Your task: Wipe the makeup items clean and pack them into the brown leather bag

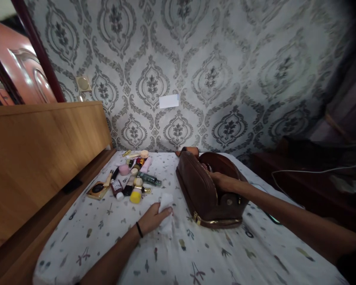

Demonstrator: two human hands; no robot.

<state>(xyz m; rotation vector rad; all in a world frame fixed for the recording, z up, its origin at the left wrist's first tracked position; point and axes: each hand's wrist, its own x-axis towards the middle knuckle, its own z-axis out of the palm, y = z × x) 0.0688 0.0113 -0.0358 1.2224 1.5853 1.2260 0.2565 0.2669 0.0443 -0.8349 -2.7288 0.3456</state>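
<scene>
My left hand [152, 217] is closed on a white tissue [166, 211], thumb on top, just above the printed sheet. A brown leather bag [195, 186] with gold zips stands to the right, its top unzipped. My right hand [219, 180] reaches into the opening of the bag, and its fingers are hidden inside. Left of the tissue lies a group of cosmetics: a yellow-capped bottle [135, 196], a dark green bottle [148, 178], a pink jar [124, 170], a dark bottle with a white cap [116, 187] and a gold compact [97, 190].
The white patterned sheet [154, 261] covers the surface under everything. A wooden cabinet [47, 154] borders it on the left, and a papered wall [180, 71] stands behind. A white cable [314, 171] runs over dark furniture at right. Part of a phone-like object [273, 218] shows beside the bag.
</scene>
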